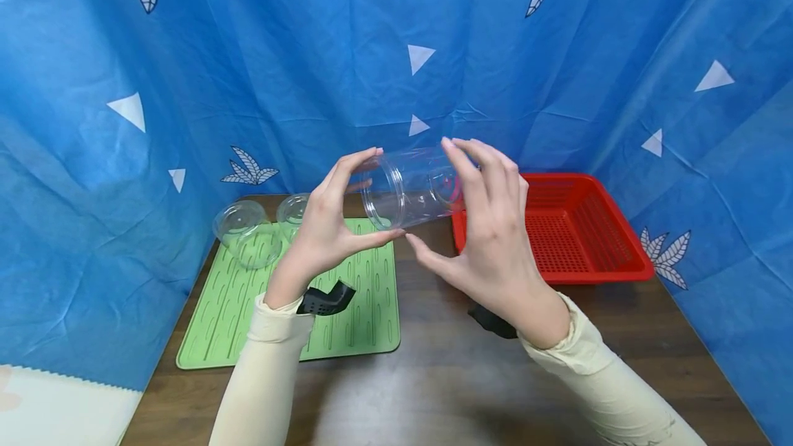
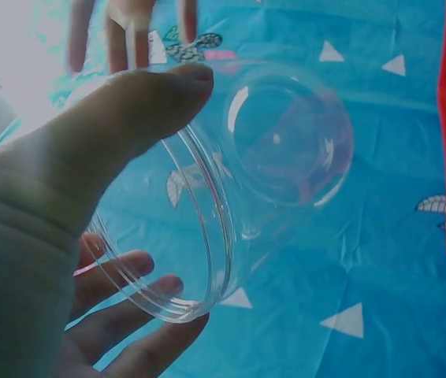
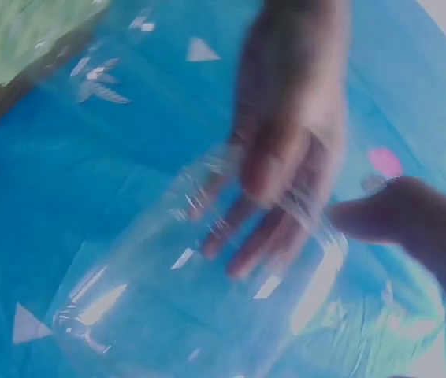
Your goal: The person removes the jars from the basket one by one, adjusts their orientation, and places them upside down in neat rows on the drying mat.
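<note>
A clear plastic jar (image 1: pixel 411 188) is held in the air, lying on its side with its ridged mouth towards the left. My left hand (image 1: pixel 331 219) grips it round the mouth; in the left wrist view the thumb lies across one side and the fingers (image 2: pixel 148 339) on the other. Close by the jar's base end is my right hand (image 1: pixel 492 226), its fingers spread and slightly bent. The right thumb (image 3: pixel 388 213) appears near the jar's edge in the right wrist view; whether it touches is unclear.
Two more clear jars (image 1: pixel 248 232) lie on a green ridged mat (image 1: pixel 347 322) at the left. A red plastic basket (image 1: pixel 613 226) sits on the wooden table (image 1: pixel 434 377) at the right. Blue patterned curtain (image 1: pixel 372 40) hangs behind and at both sides.
</note>
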The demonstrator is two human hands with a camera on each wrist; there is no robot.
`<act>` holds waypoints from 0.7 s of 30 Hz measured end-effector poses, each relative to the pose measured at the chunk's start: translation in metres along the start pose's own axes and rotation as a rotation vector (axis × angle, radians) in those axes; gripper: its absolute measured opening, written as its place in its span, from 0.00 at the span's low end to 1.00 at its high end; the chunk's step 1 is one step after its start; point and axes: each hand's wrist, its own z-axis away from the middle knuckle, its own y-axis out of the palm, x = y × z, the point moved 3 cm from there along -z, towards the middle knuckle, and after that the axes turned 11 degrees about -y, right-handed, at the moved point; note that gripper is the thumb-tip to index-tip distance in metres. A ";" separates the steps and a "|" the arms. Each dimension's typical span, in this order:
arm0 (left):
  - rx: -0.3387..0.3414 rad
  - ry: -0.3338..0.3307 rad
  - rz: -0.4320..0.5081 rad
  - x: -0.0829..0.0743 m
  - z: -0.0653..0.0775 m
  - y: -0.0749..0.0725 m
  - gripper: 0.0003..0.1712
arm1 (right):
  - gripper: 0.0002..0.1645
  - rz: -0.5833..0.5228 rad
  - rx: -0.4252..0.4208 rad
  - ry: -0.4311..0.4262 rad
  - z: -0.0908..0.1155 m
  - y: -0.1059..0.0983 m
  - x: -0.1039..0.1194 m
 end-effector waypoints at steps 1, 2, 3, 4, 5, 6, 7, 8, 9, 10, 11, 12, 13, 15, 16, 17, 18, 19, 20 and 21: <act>-0.001 -0.006 0.005 0.001 0.002 -0.002 0.65 | 0.67 -0.043 -0.022 0.023 0.001 -0.005 -0.003; -0.001 -0.007 0.013 0.002 0.003 -0.003 0.65 | 0.67 -0.091 -0.042 0.059 0.002 -0.009 -0.006; -0.002 -0.008 0.017 0.002 0.004 -0.005 0.65 | 0.66 -0.133 -0.055 0.100 0.003 -0.013 -0.010; -0.001 -0.009 0.024 0.002 0.006 -0.007 0.65 | 0.65 -0.184 -0.066 0.147 0.005 -0.016 -0.015; 0.001 -0.009 0.033 0.002 0.007 -0.008 0.66 | 0.64 -0.244 -0.072 0.206 0.006 -0.019 -0.019; 0.006 -0.008 0.045 0.002 0.008 -0.009 0.66 | 0.63 -0.310 -0.077 0.271 0.009 -0.020 -0.023; 0.011 -0.007 0.059 0.002 0.009 -0.010 0.66 | 0.62 -0.386 -0.082 0.333 0.011 -0.021 -0.028; 0.017 -0.005 0.076 0.002 0.010 -0.011 0.66 | 0.61 -0.466 -0.088 0.395 0.013 -0.022 -0.032; 0.021 -0.005 0.094 0.002 0.011 -0.012 0.66 | 0.59 -0.552 -0.088 0.450 0.015 -0.022 -0.036; 0.028 -0.005 0.117 0.002 0.011 -0.013 0.66 | 0.58 -0.638 -0.089 0.503 0.016 -0.022 -0.040; 0.035 -0.005 0.139 0.001 0.012 -0.014 0.66 | 0.56 -0.720 -0.089 0.550 0.018 -0.021 -0.043; 0.043 -0.005 0.160 0.001 0.012 -0.014 0.67 | 0.55 -0.794 -0.085 0.583 0.019 -0.019 -0.046; 0.053 -0.007 0.184 0.001 0.013 -0.014 0.68 | 0.53 -0.862 -0.078 0.609 0.020 -0.017 -0.049; 0.075 -0.007 0.238 0.000 0.014 -0.015 0.69 | 0.51 -0.976 -0.054 0.644 0.023 -0.013 -0.054; 0.087 -0.006 0.264 0.000 0.014 -0.016 0.69 | 0.51 -1.021 -0.038 0.652 0.024 -0.010 -0.055; 0.098 -0.005 0.288 0.000 0.015 -0.016 0.70 | 0.50 -1.064 -0.023 0.655 0.025 -0.007 -0.056; 0.109 -0.004 0.309 -0.001 0.015 -0.016 0.70 | 0.50 -1.104 -0.012 0.657 0.026 -0.004 -0.057; 0.119 -0.004 0.329 -0.001 0.016 -0.017 0.70 | 0.51 -1.145 -0.001 0.654 0.027 -0.002 -0.057; 0.126 -0.003 0.343 -0.002 0.016 -0.017 0.70 | 0.51 -1.181 0.009 0.646 0.028 0.000 -0.057; 0.130 -0.004 0.353 -0.002 0.016 -0.018 0.70 | 0.51 -1.216 0.018 0.639 0.028 0.002 -0.057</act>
